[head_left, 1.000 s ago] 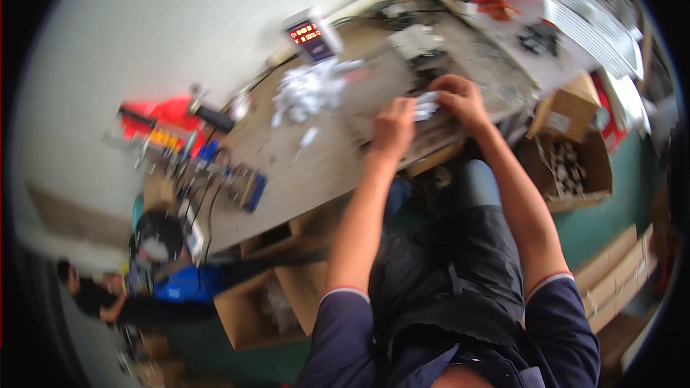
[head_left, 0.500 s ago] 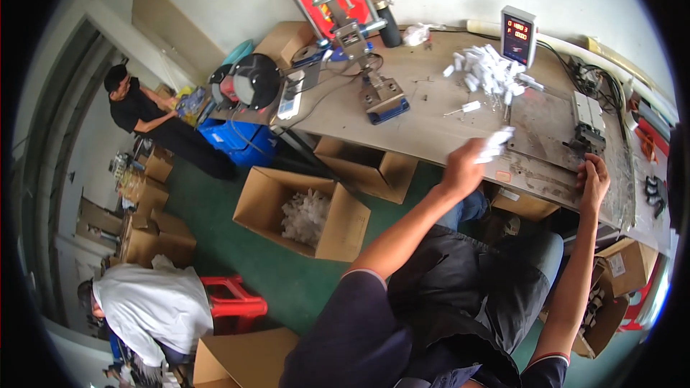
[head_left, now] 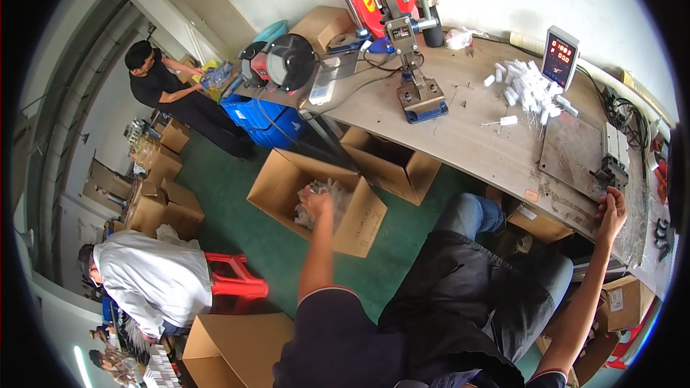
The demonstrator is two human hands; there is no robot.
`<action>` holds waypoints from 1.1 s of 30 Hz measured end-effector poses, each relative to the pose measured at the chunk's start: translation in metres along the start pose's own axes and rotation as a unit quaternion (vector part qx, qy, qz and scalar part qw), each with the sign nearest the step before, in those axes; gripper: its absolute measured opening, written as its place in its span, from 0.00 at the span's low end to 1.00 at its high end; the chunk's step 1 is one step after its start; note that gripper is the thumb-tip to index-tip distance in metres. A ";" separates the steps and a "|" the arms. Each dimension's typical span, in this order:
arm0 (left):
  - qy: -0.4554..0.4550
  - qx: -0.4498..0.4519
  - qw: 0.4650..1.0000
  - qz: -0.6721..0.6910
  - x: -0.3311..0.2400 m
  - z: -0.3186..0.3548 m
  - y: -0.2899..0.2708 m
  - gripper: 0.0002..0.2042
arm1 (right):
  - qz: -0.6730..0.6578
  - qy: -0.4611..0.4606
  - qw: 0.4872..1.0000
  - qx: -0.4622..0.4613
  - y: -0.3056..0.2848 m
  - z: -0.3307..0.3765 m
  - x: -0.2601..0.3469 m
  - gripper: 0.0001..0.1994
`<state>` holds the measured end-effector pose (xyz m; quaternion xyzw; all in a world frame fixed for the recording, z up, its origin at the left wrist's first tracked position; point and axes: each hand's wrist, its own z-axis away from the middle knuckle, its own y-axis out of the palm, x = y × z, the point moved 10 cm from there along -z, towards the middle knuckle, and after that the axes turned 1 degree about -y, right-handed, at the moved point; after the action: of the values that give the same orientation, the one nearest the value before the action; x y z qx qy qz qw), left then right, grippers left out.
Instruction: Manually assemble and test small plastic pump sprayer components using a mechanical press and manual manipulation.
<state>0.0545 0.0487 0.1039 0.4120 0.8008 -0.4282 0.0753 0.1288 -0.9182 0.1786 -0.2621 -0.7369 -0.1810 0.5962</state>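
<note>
Green floor (head_left: 219,197) below, and my left hand (head_left: 314,202) is down in the cardboard box (head_left: 364,224) among the pale pieces (head_left: 338,195), grip too hidden to tell. They look light, stiff, best pinched mid-body; long axes point every way. Far right, my right hand (head_left: 611,213) curls beside the metal block (head_left: 613,171), hold unclear.

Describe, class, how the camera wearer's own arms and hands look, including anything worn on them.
The left hand and right hand are bare, with no gloves visible. The forearms are uncovered too. The short sleeves are dark navy, edged at the cuffs with a thin red and pale trim.
</note>
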 end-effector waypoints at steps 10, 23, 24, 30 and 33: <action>0.325 0.169 0.785 0.500 -0.370 0.112 -0.133 0.10 | 0.018 -0.003 1.000 -0.017 -0.006 0.004 0.005 0.10; 0.494 0.297 0.769 0.278 -0.489 0.202 -0.051 0.12 | 0.039 0.011 0.997 -0.069 -0.004 0.014 0.021 0.18; 0.492 0.285 0.775 0.278 -0.489 0.201 -0.054 0.11 | 0.039 0.012 0.997 -0.069 -0.006 0.014 0.019 0.18; 0.482 0.245 0.765 0.351 -0.500 0.196 -0.070 0.10 | 0.043 -0.006 0.998 -0.043 -0.009 0.008 0.010 0.19; 0.506 0.303 0.762 0.269 -0.506 0.199 -0.040 0.12 | 0.029 -0.014 0.998 -0.050 0.001 0.012 0.019 0.19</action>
<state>0.3075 -0.4134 0.2448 0.7684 0.4076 -0.3403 -0.3571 0.1175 -0.9070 0.1944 -0.3154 -0.7275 -0.1966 0.5767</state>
